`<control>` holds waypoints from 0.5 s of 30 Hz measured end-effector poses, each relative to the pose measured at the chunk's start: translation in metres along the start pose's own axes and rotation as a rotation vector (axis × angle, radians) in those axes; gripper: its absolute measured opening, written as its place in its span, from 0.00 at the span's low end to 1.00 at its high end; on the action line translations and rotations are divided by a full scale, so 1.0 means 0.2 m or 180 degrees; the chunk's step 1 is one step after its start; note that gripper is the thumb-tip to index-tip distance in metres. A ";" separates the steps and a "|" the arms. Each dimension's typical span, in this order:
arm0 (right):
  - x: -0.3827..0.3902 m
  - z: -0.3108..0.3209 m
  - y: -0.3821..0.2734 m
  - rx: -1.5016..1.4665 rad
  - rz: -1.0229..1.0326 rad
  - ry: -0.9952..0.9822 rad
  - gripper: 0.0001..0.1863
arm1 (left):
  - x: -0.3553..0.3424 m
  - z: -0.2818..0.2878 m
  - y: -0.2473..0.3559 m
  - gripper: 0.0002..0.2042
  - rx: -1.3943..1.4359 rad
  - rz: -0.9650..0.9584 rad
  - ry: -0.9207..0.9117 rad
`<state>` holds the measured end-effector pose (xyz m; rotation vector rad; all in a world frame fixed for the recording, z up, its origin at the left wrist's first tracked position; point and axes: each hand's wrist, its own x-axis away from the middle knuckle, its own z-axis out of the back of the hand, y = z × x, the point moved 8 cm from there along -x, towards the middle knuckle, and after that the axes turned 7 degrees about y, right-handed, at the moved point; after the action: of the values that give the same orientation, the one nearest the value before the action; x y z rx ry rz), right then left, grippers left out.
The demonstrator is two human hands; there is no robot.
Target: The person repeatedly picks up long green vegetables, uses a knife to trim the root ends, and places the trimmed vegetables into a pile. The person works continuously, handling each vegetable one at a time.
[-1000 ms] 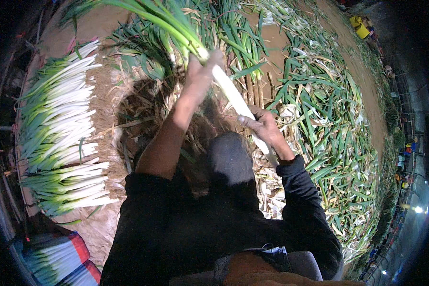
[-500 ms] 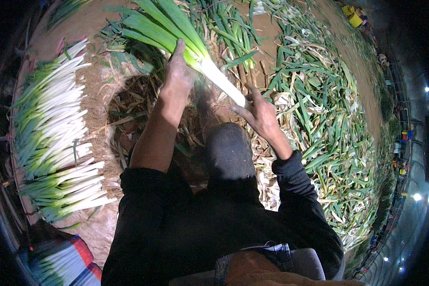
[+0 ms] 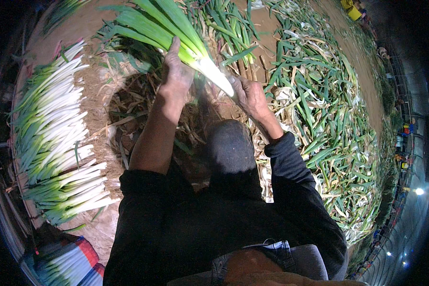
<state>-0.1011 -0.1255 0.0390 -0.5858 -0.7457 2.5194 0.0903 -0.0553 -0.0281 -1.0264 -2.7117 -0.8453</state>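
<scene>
Dirt ground [image 3: 263, 28], lamps [image 3: 418, 191] along the far right edge, leaf litter [image 3: 338, 138] spread thick on my right. One leek [image 3: 214, 75] was up in front of me between both hands, leaves pointing away, white end angled back and to the right. Left hand [image 3: 177, 71] was clamped on it where white turned green, thumb over the top. Right hand [image 3: 251, 95] was at the white end, fingers curled; far side hidden, so couldn't tell if they were pinched on it. Progress, my read: row [image 3: 57, 128] at left looked done, white shanks side by side, roots [image 3: 90, 78] facing in. Held one looked mostly clean, no loose skin I could make out, not yet in the row. Left over: rough stalks [image 3: 229, 28] ahead, couldn't count them under the leaves.
</scene>
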 end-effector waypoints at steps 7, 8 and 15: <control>0.06 0.04 0.18 -0.1054 -0.1464 0.0539 0.23 | 0.01 0.06 0.11 0.26 -0.1114 -0.0917 0.0153; 0.12 0.00 0.32 -0.2397 -0.2285 0.1016 0.20 | 0.01 0.04 0.14 0.23 -0.1655 -0.1417 -0.0097; 0.76 0.52 1.16 -0.3636 -0.3285 0.2189 0.17 | -0.04 0.10 0.35 0.20 -0.0155 -0.0854 -0.0779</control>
<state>-0.3461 -0.2631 -0.0588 -0.9705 -1.5930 0.7223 0.1438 -0.0061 -0.0150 -0.8347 -3.1028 -0.8808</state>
